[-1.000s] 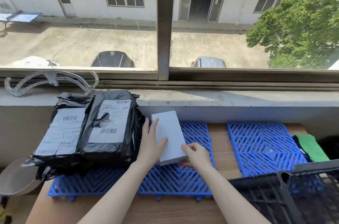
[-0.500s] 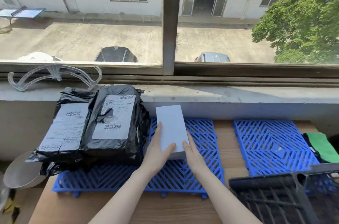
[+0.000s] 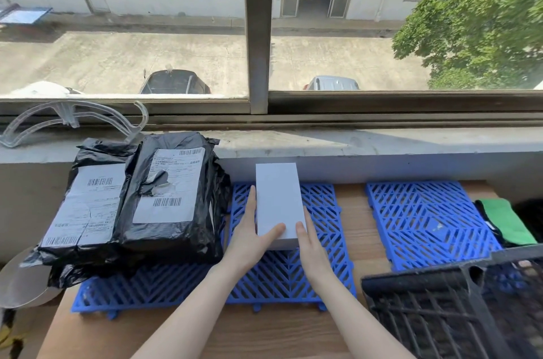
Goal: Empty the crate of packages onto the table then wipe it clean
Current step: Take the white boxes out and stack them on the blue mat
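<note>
Left hand (image 3: 249, 236) and right hand (image 3: 312, 247) reach forward side by side, fingers (image 3: 251, 205) straight.

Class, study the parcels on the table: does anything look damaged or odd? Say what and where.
The label on the right-hand black package is torn near its middle, with a flap peeled back. The white box beside it looks intact.

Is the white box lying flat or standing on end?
Lying flat: the white box rests broad face up on the blue mat, with the left hand and right hand against its long sides.
</note>
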Demonstrator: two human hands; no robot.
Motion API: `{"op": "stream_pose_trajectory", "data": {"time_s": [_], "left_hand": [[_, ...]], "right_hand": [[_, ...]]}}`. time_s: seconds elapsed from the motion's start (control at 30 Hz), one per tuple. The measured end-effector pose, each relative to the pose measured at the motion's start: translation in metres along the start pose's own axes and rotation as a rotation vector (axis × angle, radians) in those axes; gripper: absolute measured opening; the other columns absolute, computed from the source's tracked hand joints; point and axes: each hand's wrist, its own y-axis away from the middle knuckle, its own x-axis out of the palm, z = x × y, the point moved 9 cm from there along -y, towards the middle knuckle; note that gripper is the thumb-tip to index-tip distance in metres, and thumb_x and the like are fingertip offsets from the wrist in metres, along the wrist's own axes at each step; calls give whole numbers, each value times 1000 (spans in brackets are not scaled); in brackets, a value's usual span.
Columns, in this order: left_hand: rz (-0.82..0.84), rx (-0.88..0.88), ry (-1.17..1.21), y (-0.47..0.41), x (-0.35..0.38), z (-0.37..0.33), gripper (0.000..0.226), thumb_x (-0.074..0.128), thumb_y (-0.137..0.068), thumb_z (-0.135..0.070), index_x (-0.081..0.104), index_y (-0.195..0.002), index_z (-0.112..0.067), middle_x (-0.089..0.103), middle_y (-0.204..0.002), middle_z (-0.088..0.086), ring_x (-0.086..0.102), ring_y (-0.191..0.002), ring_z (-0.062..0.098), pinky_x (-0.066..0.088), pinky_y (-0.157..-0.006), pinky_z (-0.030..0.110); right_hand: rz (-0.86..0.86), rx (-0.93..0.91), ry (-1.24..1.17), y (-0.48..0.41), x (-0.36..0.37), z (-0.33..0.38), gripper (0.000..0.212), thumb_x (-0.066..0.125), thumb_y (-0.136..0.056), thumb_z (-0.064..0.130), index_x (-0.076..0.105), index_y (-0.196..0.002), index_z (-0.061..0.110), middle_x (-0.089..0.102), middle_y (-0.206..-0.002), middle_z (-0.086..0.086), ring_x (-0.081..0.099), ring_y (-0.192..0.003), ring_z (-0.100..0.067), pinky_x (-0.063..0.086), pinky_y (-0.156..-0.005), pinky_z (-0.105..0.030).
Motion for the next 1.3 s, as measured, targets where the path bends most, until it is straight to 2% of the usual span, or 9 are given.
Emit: {"op": "stream_pose_trajectory", "data": {"time_s": [0.23,0.4,0.57,0.67,0.73,0.8,0.93,1.07,1.3], "left_hand": [[-29,55,1,1,-4,-3,92,69,-85,-47,5,-150,-51,25,-145,-36,35,-132,-2,36,-101,26],[-193,112,14,15,-15,-23,84,68,-87,-42,15,-152,-42,26,-147,-27,27,-133,-6,26,-109,26],[-361,244,11,39,-24,-73,67,65,-91,-30,31,-149,-31,41,-142,-15,38,-131,1,32,-106,26],[-453,329,31,62,-24,-113,56,64,-92,-25,41,-143,-25,51,-133,-5,47,-125,9,41,-104,35],[-508,391,60,81,-18,-144,49,62,-93,-25,44,-138,-25,55,-124,-3,52,-117,11,45,-99,36],[-532,457,101,104,-4,-177,45,60,-91,-30,47,-134,-26,58,-118,-1,56,-112,12,47,-95,34],[-481,561,133,155,55,-235,35,60,-94,-27,49,-127,-24,63,-110,0,59,-102,6,47,-87,21],[-379,636,99,205,138,-281,26,61,-94,-19,53,-117,-27,64,-96,-11,59,-90,-7,45,-75,8],[-51,564,-39,238,291,-301,28,65,-91,-26,54,-117,-26,64,-85,-8,60,-79,0,47,-73,22]], "right_hand": [[-2,-9,1,3,1,4,52,29,-101,48,11,-150,42,20,-156,17,22,-142,-10,22,-110,-29],[-99,-64,26,14,-20,28,52,31,-97,57,12,-145,54,16,-158,13,13,-146,-12,19,-117,-41],[-202,-245,34,53,-48,86,49,34,-100,48,24,-147,42,23,-152,8,27,-138,-9,27,-108,-28],[-243,-358,62,88,-74,125,41,38,-101,39,41,-140,26,40,-135,4,44,-116,-4,37,-104,-25],[-232,-424,67,117,-95,148,38,39,-101,37,48,-135,22,46,-128,5,47,-99,6,38,-89,-12],[-234,-491,64,148,-123,165,34,40,-101,37,53,-128,21,53,-124,4,49,-99,4,35,-82,-9],[-339,-586,95,209,-203,162,27,42,-100,37,61,-111,21,61,-109,1,58,-101,-13,43,-85,-24],[-476,-511,242,255,-304,119,29,41,-101,36,62,-108,18,62,-103,-2,59,-95,-18,45,-82,-31],[-519,-181,484,287,-442,19,29,45,-98,39,58,-114,19,55,-117,-6,54,-94,-19,41,-78,-30]]}}
